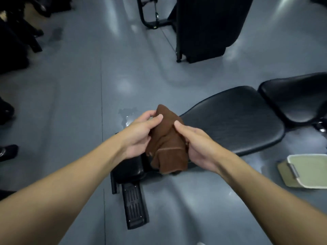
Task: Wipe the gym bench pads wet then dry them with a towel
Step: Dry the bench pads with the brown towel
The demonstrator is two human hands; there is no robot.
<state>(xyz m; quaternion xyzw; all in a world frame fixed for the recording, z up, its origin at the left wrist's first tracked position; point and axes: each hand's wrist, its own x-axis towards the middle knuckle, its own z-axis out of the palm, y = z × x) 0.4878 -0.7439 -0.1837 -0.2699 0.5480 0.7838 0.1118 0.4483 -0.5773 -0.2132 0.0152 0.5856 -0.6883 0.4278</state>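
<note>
Now brown towel (167, 140) bunched, creased, gripped by left hand (141, 137) and right hand (196, 144) above black bench pad (235, 119)

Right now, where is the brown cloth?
In the head view the brown cloth is at the centre, gripped by the left hand and the right hand, over the narrow end of the black bench pad, right of a floor puddle.

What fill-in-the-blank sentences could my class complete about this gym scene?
The left hand and right hand both hold a ____ cloth.
The bench pad is coloured ____.
The pale tray sits on the ____.
Missing words: brown, black, floor.
</note>
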